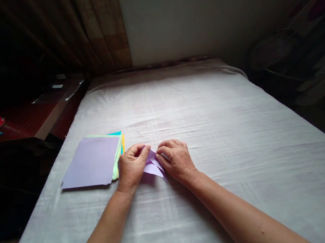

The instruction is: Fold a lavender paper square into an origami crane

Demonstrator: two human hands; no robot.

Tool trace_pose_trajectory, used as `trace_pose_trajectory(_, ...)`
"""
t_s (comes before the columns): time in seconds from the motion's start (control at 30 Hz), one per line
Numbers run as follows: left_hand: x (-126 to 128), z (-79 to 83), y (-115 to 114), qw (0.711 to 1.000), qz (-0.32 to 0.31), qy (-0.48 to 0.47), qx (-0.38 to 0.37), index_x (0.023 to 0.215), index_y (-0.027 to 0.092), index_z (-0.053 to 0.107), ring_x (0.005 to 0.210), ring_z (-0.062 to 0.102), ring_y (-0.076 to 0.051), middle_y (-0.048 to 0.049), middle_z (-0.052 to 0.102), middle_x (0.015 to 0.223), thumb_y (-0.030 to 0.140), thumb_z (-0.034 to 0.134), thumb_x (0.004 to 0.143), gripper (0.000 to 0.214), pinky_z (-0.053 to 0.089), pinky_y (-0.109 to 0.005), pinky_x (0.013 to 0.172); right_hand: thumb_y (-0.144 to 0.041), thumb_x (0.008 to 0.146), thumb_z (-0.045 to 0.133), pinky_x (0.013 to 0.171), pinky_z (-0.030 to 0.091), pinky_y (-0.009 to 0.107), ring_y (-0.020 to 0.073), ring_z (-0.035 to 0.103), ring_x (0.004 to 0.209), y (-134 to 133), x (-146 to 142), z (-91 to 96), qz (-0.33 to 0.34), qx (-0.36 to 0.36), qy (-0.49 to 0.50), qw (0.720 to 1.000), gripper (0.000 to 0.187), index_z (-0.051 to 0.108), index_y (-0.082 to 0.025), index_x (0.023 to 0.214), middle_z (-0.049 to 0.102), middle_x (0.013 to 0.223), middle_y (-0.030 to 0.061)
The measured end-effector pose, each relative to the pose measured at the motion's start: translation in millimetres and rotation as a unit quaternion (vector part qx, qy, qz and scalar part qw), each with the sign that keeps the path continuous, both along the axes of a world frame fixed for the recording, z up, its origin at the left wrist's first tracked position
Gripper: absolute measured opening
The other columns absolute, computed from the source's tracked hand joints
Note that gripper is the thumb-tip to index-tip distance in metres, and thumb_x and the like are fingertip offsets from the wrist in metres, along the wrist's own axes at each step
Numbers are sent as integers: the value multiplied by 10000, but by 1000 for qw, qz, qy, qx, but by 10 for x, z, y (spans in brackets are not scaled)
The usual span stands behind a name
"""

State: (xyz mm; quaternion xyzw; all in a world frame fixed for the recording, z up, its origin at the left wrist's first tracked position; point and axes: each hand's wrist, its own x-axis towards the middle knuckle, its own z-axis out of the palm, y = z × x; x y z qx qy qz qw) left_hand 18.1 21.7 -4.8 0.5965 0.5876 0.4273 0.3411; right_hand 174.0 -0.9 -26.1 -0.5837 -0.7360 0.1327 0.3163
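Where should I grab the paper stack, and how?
Probably pinch the paper stack by its left edge, coming from the left: it lies flat with that side free, while the left hand crowds its right side.

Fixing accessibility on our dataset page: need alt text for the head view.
A person's left hand pinches a folded piece of purple paper while their right hand touches its other side, over a pale cloth. A stack of colored paper, lavender on top, lies to the left.

Broad, pale cloth-covered surface [244, 157], a stack of coloured paper [90, 163], lilac uppermost, on its left side
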Motion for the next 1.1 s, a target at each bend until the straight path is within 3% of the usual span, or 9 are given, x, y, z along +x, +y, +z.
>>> trace_pose_trajectory(0.63, -35, 5, 50, 998, -48, 30, 30, 776, 195, 695, 699, 642, -164, -15, 714, 747, 445, 545, 838, 298, 489, -244, 649, -255, 879, 648, 851, 347, 366, 204, 588, 1007, 10, 0, -2, -4, -9, 6, 1000, 83, 710, -247, 824, 707, 1001, 11)
trace_pose_trajectory(0.93, -31, 28, 6, 984, -113, 45, 128, 779, 202, 707, 810, 644, -164, -32, 707, 810, 343, 582, 860, 206, 492, -256, 773, -307, 898, 620, 943, 386, 366, 185, 628, 1003, 121, -12, -4, 57, -20, 134, 989, 116, 728, -270, 878, 727, 1012, 13)
trace_pose_trajectory(1.1, -41, 43, 6, 989, -116, 17, 94, 768, 199, 673, 773, 631, -158, -22, 683, 779, 379, 553, 883, 244, 497, -252, 741, -286, 866, 672, 912, 405, 358, 185, 638, 972, 140, -8, -69, 62, -11, 139, 988, 78, 740, -271, 830, 730, 964, 13)
